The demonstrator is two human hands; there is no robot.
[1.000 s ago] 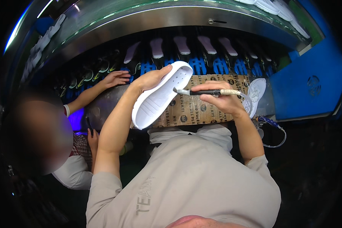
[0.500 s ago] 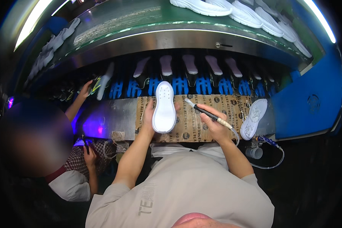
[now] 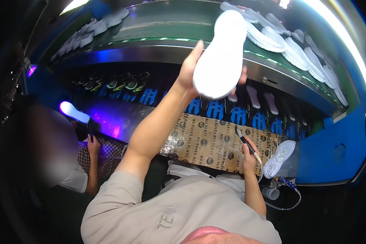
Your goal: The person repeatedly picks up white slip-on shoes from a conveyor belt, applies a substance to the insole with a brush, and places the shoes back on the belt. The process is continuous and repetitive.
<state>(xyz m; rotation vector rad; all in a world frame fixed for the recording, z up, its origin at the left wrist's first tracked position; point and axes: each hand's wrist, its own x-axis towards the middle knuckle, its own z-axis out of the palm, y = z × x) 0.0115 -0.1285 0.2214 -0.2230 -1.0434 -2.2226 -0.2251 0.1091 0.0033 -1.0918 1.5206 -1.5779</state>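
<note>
1. White shoe sole is now up high in your left hand; half a second ago it sat low, over the printed cardboard sheet at your front.
2. Your left arm has stretched up and forward, so the sole sits in front of the steel edge of the green conveyor belt.
3. Left hand state: closed round the sole's lower end, thumb on the left edge, fingertips showing at the right edge.
4. Sole orientation: long axis runs near vertical in the view, tipped slightly right at the top. Broad face is towards you; one rounded end points up at the belt, the other is in your palm.
5. Right hand has dropped to the right end of the cardboard, fingers wrapped round a thin pen-like tool with its tip angled up-left.
6. Second white sole lies just right of that hand, unmoved.
7. More white soles lie in a row on the belt, upper right.
8. Co-worker on your left holds a sole under purple light.
</note>
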